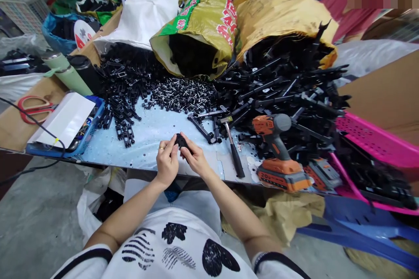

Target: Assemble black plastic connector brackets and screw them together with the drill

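At the near edge of the table (153, 133), we are pinching one small black part (181, 141) between both hands. The left hand (166, 161), with a ring (161, 148) on one finger, is closing on it from the left. The right hand (195, 159) is gripping it from the right, thumbs on top. We are holding it low and close to the body, probably so that both thumbs can work on it.

The hammer (234, 148) is lying just right of our hands with its handle pointing towards us, and the orange drill (278, 152) is standing beside it. Both seem placed for the right hand. The drill's battery is showing "20v".

Three sacks are lying on their sides with their mouths facing the table, apparently so that their contents spill within reach. Small pieces (183, 91) are fanning out from the yellow sack (203, 13), and long bars (288, 83) are tumbling towards the pink basket (369, 139). The yellow sack is carrying red lettering and a green band of characters, which we cannot read.

Well off to the left, the scissors (32, 107) are resting beside a blue tray (65, 122).
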Tool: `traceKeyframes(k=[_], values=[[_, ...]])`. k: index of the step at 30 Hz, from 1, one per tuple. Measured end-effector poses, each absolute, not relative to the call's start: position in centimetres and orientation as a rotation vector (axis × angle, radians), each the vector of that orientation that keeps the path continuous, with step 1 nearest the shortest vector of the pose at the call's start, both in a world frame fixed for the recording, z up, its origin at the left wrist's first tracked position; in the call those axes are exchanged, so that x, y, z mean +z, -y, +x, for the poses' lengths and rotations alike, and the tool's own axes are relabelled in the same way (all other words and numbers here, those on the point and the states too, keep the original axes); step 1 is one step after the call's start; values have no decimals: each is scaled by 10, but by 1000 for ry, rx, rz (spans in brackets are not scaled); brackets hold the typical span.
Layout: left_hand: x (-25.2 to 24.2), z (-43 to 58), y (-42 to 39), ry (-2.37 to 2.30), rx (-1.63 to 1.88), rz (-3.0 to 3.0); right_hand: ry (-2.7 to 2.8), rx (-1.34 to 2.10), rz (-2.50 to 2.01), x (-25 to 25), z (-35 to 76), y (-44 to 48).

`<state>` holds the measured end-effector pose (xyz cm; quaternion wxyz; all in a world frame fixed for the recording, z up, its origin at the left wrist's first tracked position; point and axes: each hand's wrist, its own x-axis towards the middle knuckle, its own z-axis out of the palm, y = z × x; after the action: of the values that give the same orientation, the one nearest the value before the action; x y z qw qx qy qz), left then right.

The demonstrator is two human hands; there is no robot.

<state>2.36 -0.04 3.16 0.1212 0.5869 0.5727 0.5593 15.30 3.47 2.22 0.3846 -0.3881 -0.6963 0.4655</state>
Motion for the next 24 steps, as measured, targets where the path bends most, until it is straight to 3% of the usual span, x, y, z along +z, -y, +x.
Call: traceKeyframes(k=[10,14,19,24], values=[[39,0,-15,-1528,1572,1914,1806,1013,-990,23,144,-33],[61,-16,-28,-1386,1278,1981,1794,1245,-935,35,157,-48],[79,-17,-26,-1428,1215,1864,1834,1422,-980,67,174,-60],[74,-20,-17,-1420,1356,1992,2014,1038,-900,70,181,-56]])
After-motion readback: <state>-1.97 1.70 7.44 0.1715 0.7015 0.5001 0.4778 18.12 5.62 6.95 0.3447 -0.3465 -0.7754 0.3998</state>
